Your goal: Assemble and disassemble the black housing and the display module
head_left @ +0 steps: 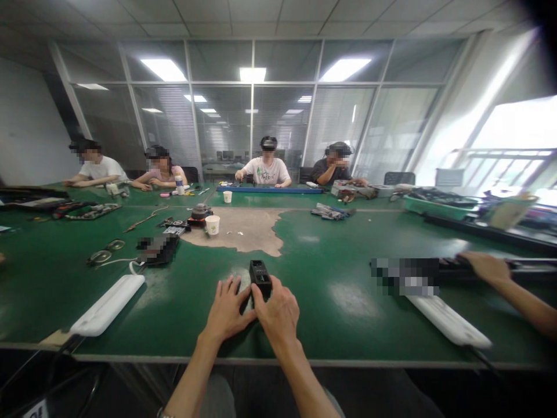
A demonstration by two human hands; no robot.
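A small black box-shaped device [260,271] stands on the green table in front of me, with recessed openings along its top face. My right hand [279,307] grips its near end, thumb on the left side and fingers round the right side. The underside of the device and most of those fingers are hidden. My left hand [227,310] lies palm down on the table just left of it, fingers spread. Its index finger and thumb reach close to the device; whether they touch it I cannot tell.
White power strips lie at left [108,305] and right [450,319]. Paper cups [212,225], eyeglasses [104,253] and gloves [331,212] are farther off. Another person's hand [486,267] rests on a long dark bar at right. Several people sit across the green table [322,255].
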